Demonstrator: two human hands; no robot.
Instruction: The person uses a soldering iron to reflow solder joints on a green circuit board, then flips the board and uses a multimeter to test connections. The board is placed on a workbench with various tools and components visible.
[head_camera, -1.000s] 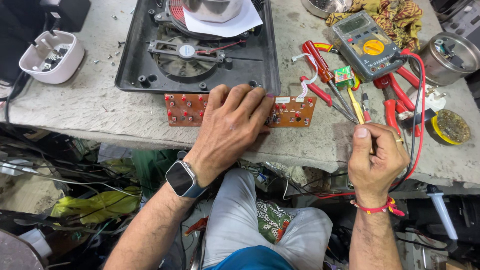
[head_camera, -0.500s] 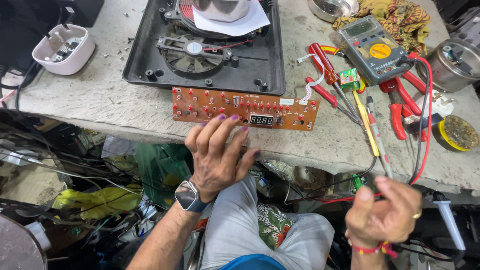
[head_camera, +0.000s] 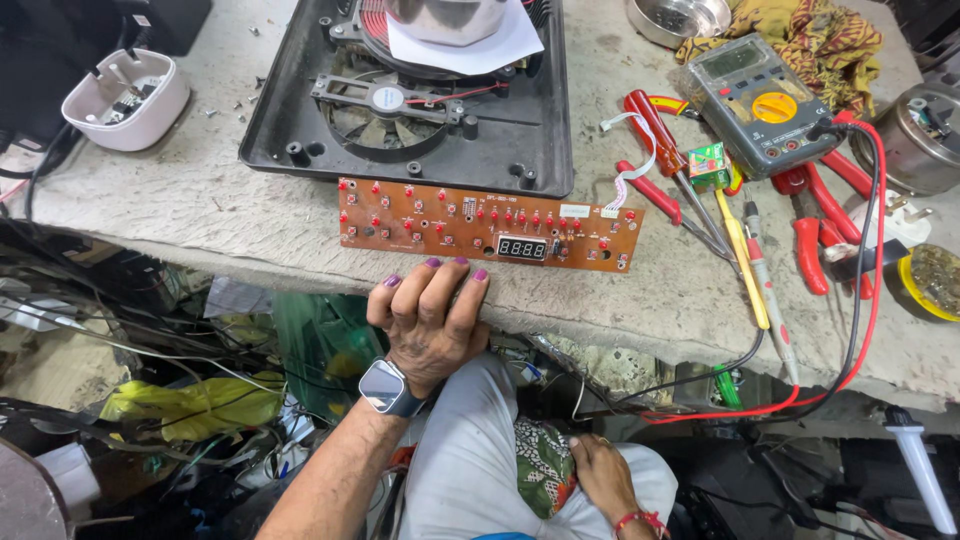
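Right hand (head_camera: 600, 475) dropped to the lap, loosely curled, empty. Left hand (head_camera: 430, 310) pulled back to the desk (head_camera: 200, 200) edge, fingers bent, holding nothing, just short of the board (head_camera: 488, 224).

left hand (head_camera: 430, 315) curled, right hand (head_camera: 600, 475) lowered

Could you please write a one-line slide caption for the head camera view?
Left hand rests on the grey bench edge beside a long orange circuit board; right hand lies in the lap.
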